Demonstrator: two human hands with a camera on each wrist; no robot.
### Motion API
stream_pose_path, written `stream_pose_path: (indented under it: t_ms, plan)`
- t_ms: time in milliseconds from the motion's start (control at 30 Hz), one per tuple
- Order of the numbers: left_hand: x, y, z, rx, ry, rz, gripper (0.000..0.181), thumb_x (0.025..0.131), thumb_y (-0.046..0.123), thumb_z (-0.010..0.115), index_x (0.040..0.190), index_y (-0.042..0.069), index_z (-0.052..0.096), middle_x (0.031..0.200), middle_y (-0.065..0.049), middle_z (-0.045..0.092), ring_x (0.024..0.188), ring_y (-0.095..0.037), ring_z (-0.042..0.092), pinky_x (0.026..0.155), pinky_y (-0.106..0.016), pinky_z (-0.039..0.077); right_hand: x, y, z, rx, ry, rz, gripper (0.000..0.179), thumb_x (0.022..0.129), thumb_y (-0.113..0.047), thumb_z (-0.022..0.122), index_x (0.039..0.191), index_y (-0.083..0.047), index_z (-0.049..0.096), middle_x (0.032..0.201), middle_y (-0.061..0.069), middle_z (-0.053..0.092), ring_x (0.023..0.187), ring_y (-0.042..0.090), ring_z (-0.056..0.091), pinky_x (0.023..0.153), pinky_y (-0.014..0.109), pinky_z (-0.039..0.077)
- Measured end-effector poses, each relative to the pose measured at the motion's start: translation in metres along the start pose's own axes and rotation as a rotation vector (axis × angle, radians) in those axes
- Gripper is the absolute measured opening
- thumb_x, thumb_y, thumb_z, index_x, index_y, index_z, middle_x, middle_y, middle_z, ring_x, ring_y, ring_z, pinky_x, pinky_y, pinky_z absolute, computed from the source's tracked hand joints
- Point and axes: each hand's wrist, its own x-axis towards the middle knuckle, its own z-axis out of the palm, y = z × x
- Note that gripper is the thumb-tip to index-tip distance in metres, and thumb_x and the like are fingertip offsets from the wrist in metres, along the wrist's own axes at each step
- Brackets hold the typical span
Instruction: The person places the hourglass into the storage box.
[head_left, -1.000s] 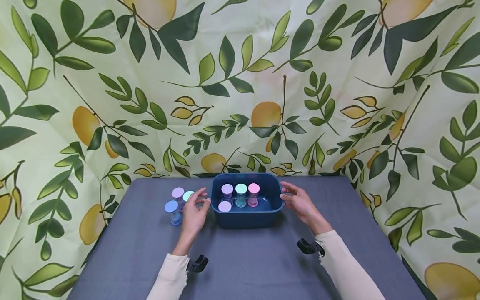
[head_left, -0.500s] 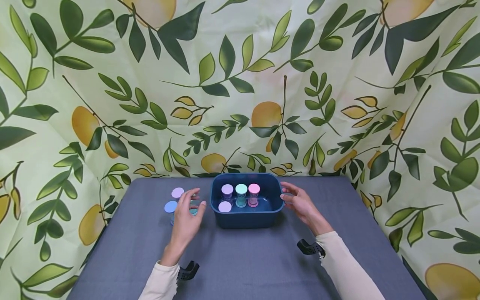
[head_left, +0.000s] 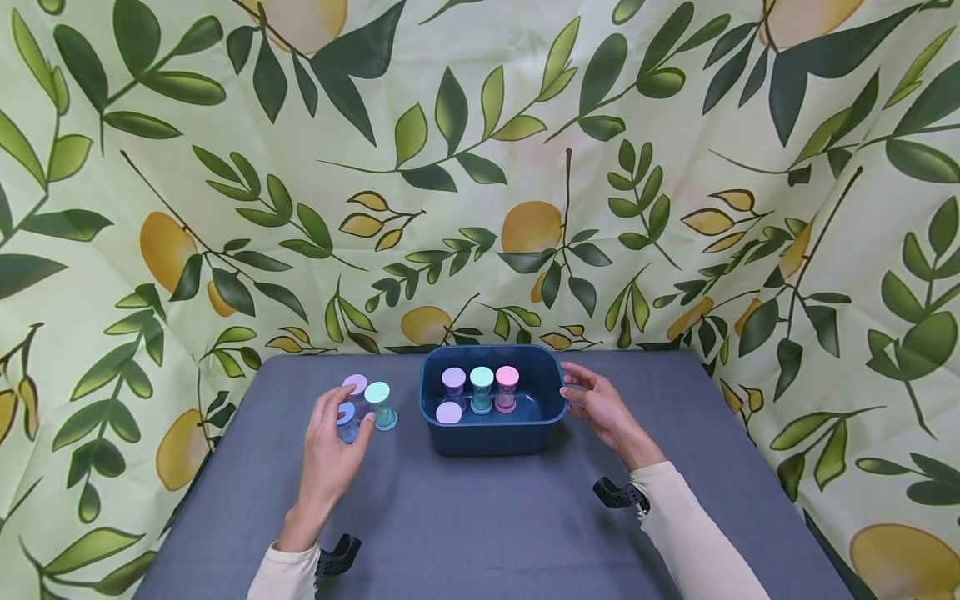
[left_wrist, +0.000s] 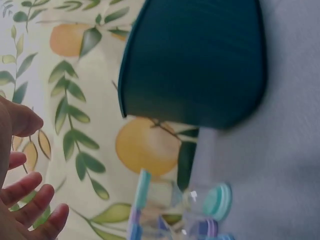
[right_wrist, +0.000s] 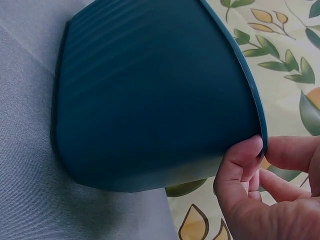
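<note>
My left hand [head_left: 330,462] hovers by a blue-capped sand timer [head_left: 346,412], thumb and fingers spread to either side of it. In the left wrist view its fingers [left_wrist: 35,200] are loosely bent with nothing between them. Close by stand a teal-capped sand timer [head_left: 381,406] and a purple-capped one [head_left: 356,382], the latter partly behind the fingertips. My right hand [head_left: 603,412] pinches the rim of a dark blue plastic bin [head_left: 491,442], thumb outside in the right wrist view. Inside the bin stand purple sand timers [head_left: 453,380], a teal one [head_left: 482,388] and a pink one [head_left: 507,388].
The bin stands toward the back of a table under a grey cloth [head_left: 480,525]. A leaf-and-fruit patterned curtain [head_left: 465,208] rises behind the table and along both sides. The timers in the bin are gathered at its left and middle.
My left hand has moved left from beside the bin, past the teal sand timer, to the blue one. The right hand stays at the bin's rim.
</note>
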Motion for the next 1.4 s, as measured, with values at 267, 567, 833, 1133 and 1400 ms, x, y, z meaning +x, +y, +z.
stream_pose_path:
  t_ms: [267, 567, 833, 1133, 1400]
  plan:
    - [-0.005, -0.02, -0.013, 0.031, -0.02, -0.046, 0.059, 0.08, 0.009, 0.076, 0.133, 0.0, 0.052, 0.133, -0.021, 0.048, 0.122, -0.039, 0.046, 0.1, -0.053, 0.037, -0.001, -0.001, 0.0, -0.002, 0.011, 0.008, 0.054, 0.098, -0.005, 0.054, 0.149, -0.014, 0.041, 0.126, 0.01, 0.044, 0.097, 0.018, 0.052, 0.076, 0.024, 0.053]
    - [-0.005, -0.036, -0.016, 0.08, -0.125, -0.183, 0.073, 0.082, 0.015, 0.077, 0.144, 0.001, 0.04, 0.144, -0.023, 0.039, 0.128, -0.041, 0.044, 0.101, -0.06, 0.042, 0.0, -0.001, 0.0, -0.007, 0.009, 0.003, 0.054, 0.098, -0.005, 0.054, 0.15, -0.014, 0.04, 0.127, 0.01, 0.043, 0.098, 0.018, 0.051, 0.075, 0.023, 0.052]
    - [-0.004, -0.052, -0.012, 0.041, -0.172, -0.263, 0.076, 0.083, 0.018, 0.077, 0.145, 0.0, 0.037, 0.137, -0.027, 0.047, 0.126, -0.043, 0.05, 0.095, -0.058, 0.049, -0.001, 0.0, 0.0, -0.001, 0.011, 0.008, 0.054, 0.099, -0.005, 0.053, 0.15, -0.014, 0.04, 0.126, 0.01, 0.042, 0.1, 0.02, 0.05, 0.075, 0.024, 0.052]
    - [-0.004, -0.065, -0.008, -0.02, -0.214, -0.341, 0.076, 0.085, 0.02, 0.076, 0.145, -0.004, 0.036, 0.14, -0.03, 0.048, 0.128, -0.044, 0.05, 0.096, -0.054, 0.049, -0.001, 0.001, -0.001, 0.003, -0.001, 0.0, 0.053, 0.099, -0.004, 0.053, 0.15, -0.014, 0.04, 0.124, 0.009, 0.042, 0.097, 0.017, 0.05, 0.076, 0.025, 0.051]
    - [-0.005, -0.073, 0.0, -0.045, -0.212, -0.388, 0.069, 0.086, 0.018, 0.074, 0.142, -0.002, 0.04, 0.136, -0.028, 0.053, 0.123, -0.041, 0.054, 0.095, -0.049, 0.051, -0.001, 0.0, -0.001, 0.01, -0.01, -0.001, 0.053, 0.099, -0.004, 0.052, 0.15, -0.014, 0.039, 0.122, 0.008, 0.043, 0.098, 0.018, 0.048, 0.077, 0.025, 0.051]
